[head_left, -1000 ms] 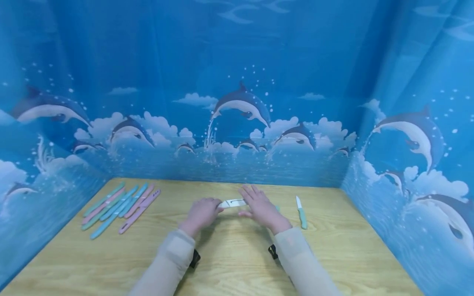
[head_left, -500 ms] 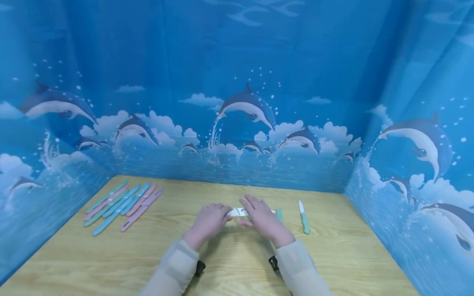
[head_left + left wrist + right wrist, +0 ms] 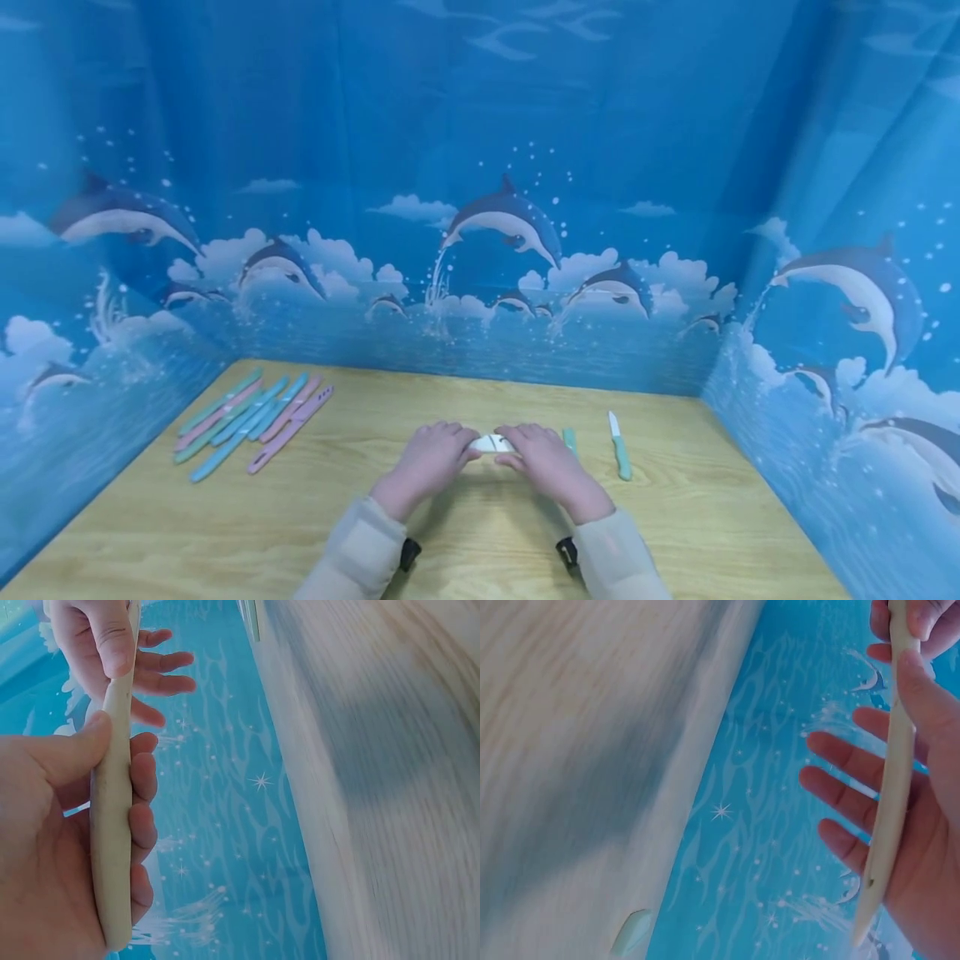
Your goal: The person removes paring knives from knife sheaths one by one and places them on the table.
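Note:
A cream-white fruit knife, apparently in its sheath [image 3: 491,443], spans the gap between both hands above the table. My left hand [image 3: 426,467] grips one end; the left wrist view shows its thumb and fingers curled round the cream handle [image 3: 112,847]. My right hand [image 3: 553,467] holds the other half. In the right wrist view its thumb presses on the sheath [image 3: 892,780], while several fingers extend loosely behind it. A dark seam crosses the white piece between the hands in the head view. Most of its length is hidden there by the fingers.
Several slim pink, green and blue knives [image 3: 255,421] lie bunched at the table's left. Right of my hands are a green sheath [image 3: 570,439] and a bare-bladed knife with a green handle [image 3: 620,450]. Dolphin-printed curtains [image 3: 487,333] border the wooden table [image 3: 480,533].
The hands have drawn closer together, leaving less of the white knife showing between them. The right hand's fingers have bent round it. The green sheath beside the right hand shows more.

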`<state>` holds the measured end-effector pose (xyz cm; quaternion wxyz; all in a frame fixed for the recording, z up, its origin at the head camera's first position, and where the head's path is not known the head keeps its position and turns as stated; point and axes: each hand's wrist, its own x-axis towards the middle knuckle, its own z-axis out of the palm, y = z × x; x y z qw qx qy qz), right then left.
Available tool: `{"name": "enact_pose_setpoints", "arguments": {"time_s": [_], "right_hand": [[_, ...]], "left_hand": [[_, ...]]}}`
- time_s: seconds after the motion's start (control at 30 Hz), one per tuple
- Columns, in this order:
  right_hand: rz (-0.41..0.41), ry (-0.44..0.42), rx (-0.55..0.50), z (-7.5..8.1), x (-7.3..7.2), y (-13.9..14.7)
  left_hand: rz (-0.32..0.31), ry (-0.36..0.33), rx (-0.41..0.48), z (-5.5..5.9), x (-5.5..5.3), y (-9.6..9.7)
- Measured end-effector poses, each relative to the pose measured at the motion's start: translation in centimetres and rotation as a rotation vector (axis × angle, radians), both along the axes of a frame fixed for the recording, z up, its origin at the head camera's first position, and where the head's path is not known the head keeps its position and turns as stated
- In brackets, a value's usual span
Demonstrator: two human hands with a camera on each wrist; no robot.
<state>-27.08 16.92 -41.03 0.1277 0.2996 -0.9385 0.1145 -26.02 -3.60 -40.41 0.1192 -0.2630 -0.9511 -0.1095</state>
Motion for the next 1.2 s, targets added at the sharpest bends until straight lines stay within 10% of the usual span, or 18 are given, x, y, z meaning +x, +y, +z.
{"name": "enact_pose_setpoints", "arguments": {"time_s": [0.67,1.2], "right_hand": [[0.057,0.106,-0.039,0.7,0.7,1.4],[0.056,0.006,-0.072,1.1,0.8,1.5]], "left_hand": [[-0.02,-0.01,0.006,0.3,1.2,0.7],[-0.043,-0.022,-0.013,0.5,1.1,0.5]]}}
